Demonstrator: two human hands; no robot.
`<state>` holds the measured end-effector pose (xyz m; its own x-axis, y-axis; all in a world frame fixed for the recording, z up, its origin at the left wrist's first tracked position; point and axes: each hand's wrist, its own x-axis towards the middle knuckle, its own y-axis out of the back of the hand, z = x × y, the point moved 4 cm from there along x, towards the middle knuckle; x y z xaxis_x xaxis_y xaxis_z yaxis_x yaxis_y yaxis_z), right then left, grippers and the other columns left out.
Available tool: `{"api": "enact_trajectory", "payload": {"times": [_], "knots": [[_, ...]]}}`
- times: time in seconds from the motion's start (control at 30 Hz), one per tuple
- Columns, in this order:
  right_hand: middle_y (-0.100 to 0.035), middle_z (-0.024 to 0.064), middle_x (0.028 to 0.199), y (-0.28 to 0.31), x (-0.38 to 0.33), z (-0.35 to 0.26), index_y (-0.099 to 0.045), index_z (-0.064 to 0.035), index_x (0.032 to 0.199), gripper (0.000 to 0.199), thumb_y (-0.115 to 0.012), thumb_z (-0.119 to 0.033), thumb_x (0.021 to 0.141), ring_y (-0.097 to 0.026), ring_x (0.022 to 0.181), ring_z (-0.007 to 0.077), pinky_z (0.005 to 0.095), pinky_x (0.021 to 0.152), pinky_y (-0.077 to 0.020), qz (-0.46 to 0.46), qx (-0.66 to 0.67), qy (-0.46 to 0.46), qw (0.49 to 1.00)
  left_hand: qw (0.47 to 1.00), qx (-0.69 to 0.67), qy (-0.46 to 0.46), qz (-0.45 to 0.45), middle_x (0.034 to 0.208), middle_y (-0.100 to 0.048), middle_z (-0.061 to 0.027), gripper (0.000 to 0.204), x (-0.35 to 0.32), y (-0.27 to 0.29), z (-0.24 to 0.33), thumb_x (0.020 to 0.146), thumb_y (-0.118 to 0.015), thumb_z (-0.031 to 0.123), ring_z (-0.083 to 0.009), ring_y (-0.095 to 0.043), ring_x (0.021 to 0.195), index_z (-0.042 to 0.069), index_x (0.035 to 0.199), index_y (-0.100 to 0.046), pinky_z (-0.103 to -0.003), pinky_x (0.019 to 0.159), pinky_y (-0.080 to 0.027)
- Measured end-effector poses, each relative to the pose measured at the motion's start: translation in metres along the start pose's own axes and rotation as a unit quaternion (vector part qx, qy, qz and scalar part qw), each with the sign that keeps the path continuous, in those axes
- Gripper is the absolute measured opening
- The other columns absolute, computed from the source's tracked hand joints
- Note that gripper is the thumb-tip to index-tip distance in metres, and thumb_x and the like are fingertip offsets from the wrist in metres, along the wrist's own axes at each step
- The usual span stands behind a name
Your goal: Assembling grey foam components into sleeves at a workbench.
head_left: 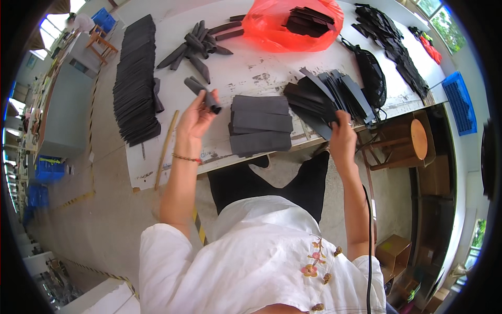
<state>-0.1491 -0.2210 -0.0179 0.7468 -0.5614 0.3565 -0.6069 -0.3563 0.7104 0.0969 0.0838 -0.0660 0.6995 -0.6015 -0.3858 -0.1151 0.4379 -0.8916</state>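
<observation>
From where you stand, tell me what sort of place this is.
Most likely a small factory or assembly workshop. A long white worktable carries stacks of identical dark flat strips and rolled tubes. The left hand holds a rolled piece; the right hand pulls a strip. Blue crates stand nearby.

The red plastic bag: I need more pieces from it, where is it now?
In the head view, the red plastic bag lies at the table's far edge, right of the rolled black pieces, holding flat black pieces.
</observation>
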Motion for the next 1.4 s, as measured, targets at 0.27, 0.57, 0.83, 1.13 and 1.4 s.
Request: {"api": "enact_trajectory", "payload": {"times": [0.27, 0.57, 0.83, 1.13, 1.4], "knots": [[-0.051, 0.0062, 0.088, -0.008, -0.010, -0.074, -0.051, -0.0048, 0.104, 0.030, -0.071, -0.010, 0.083, -0.047, 0.078, 0.0145, 0.0270, 0.068, -0.0405, -0.091, 0.253, -0.010, 0.963, 0.970, 0.222, -0.091, -0.042, 0.115, -0.060, -0.0215, 0.025, -0.030, -0.055, -0.064, 0.094, -0.061, 0.016, -0.0386, -0.062, 0.105, -0.002, 0.110, -0.054, -0.047, 0.088, -0.057], [-0.059, 0.0147, 0.103, -0.008, -0.027, -0.105, -0.057, -0.0025, 0.110, 0.033, -0.071, -0.008, 0.081, -0.057, 0.091, 0.0314, 0.0362, 0.080, -0.0458, -0.084, 0.183, 0.122, 0.972, 0.977, 0.155, 0.040, -0.141, 0.122, -0.058, -0.0237, 0.024, -0.039, -0.067, -0.081, 0.090, -0.054, -0.003, -0.0390, -0.055, 0.118, -0.003, 0.115, -0.053, -0.045, 0.101, -0.049], [-0.061, 0.0082, 0.102, 0.000, -0.026, -0.121, -0.066, -0.0073, 0.115, 0.036, -0.070, -0.004, 0.080, -0.057, 0.088, 0.0249, 0.0339, 0.082, -0.0437, -0.093, 0.139, 0.174, 0.970, 0.970, 0.230, -0.050, -0.056, 0.106, -0.065, -0.0158, 0.022, -0.031, -0.059, -0.083, 0.091, -0.062, 0.006, -0.0261, -0.064, 0.102, -0.003, 0.109, -0.055, -0.034, 0.088, -0.054], [-0.061, 0.0031, 0.093, 0.007, -0.011, -0.142, -0.068, -0.0114, 0.109, 0.030, -0.070, -0.010, 0.079, -0.056, 0.083, 0.0223, 0.0360, 0.078, -0.0416, -0.029, 0.009, 0.286, 0.958, 0.965, 0.252, -0.018, -0.070, 0.108, -0.065, -0.0161, 0.022, -0.038, -0.068, -0.092, 0.091, -0.063, 0.010, -0.0242, -0.066, 0.100, 0.000, 0.110, -0.056, -0.032, 0.083, -0.057], [-0.058, 0.0017, 0.099, 0.000, -0.014, -0.144, -0.063, -0.0084, 0.115, 0.043, -0.073, -0.011, 0.073, -0.055, 0.087, 0.0200, 0.0357, 0.079, -0.0416, 0.002, -0.127, 0.337, 0.933, 0.962, 0.253, -0.063, -0.076, 0.113, -0.062, -0.0180, 0.030, -0.055, -0.080, -0.102, 0.089, -0.064, 0.005, -0.0271, -0.063, 0.106, 0.003, 0.116, -0.050, -0.036, 0.087, -0.057]]}}
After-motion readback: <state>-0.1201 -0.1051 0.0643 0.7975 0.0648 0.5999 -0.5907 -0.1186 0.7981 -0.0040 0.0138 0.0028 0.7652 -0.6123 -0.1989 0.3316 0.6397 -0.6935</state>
